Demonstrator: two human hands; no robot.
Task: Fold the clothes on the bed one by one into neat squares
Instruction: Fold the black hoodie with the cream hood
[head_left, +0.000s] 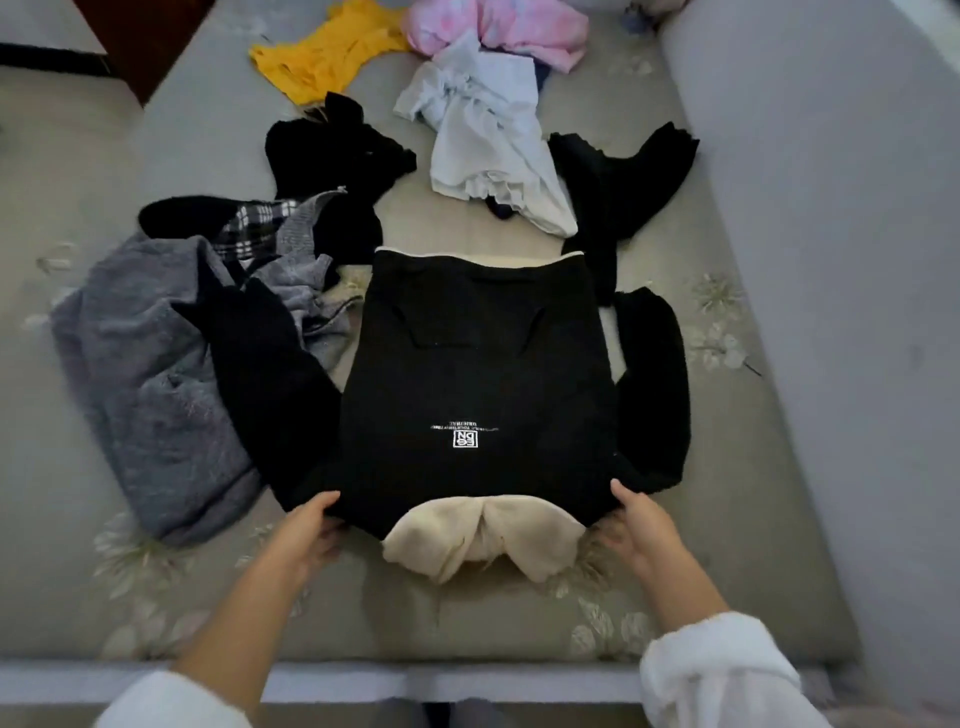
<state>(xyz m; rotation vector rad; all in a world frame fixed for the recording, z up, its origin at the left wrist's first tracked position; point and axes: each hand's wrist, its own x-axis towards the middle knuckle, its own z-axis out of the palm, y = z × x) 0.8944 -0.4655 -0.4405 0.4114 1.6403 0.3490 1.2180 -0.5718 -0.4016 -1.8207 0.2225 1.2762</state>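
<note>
White sleeves (717, 670) frame the near edge of the bed (467, 618). The left hand (311, 530) grips the near left shoulder of the hoodie (478, 374), thumb on top and fingers tucked under the cloth. The right hand (641, 530) holds the near right shoulder the same way, thumb on the black fabric; its fingers below are blurred. Between the hands the cream hood (478, 540) spills toward the person.

The hoodie lies flat, front up, in the middle of the bed, print upside down, hem far, with one sleeve out to each side. Left of it sits a crumpled grey sweater (150, 374), partly under the hoodie's left sleeve, with a plaid piece (249, 228) at its far end. Beyond the hem, a black garment (332, 171) lies to the far left, a pale blue one (488, 140) straight ahead, and another black one (618, 187) to the far right. Farthest from the hoodie are a yellow garment (322, 57) and a pink one (498, 31).
</note>
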